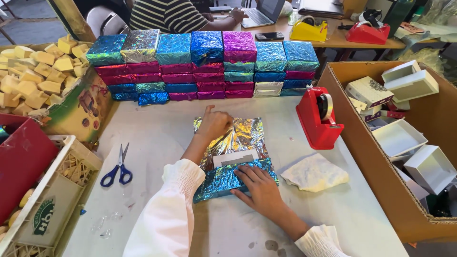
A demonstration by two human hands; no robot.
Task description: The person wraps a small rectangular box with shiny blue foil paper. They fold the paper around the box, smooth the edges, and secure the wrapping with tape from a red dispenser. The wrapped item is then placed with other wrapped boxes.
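White and scuffed, the tabletop (157, 138) carries everything. At three o'clock a big cardboard carton (362, 157) holds white gift boxes (412, 85). Along twelve o'clock stands a stacked wall of foil-wrapped blocks (204, 66) in blue, pink, purple and silver. At nine o'clock another carton is heaped with pale yellow soap-like chunks (35, 76), and at eight o'clock sits a white crate (57, 190) beside a red box (21, 159).

At the centre lies a crinkled foil sheet (238, 138), silver inside and blue outside, part-folded over a small white block (235, 158). The left hand (214, 124) rests on the sheet's far edge, at eleven o'clock of the block, fingers curled and thumb raised. The right hand (259, 188) lies flat with fingers spread, pressing the blue flap (223, 181) down at six o'clock of it. Neither hand grips anything.

A red tape dispenser (319, 119) stands at two o'clock, a crumpled white cloth (314, 172) at four o'clock, and blue-handled scissors (118, 167) at eight o'clock.
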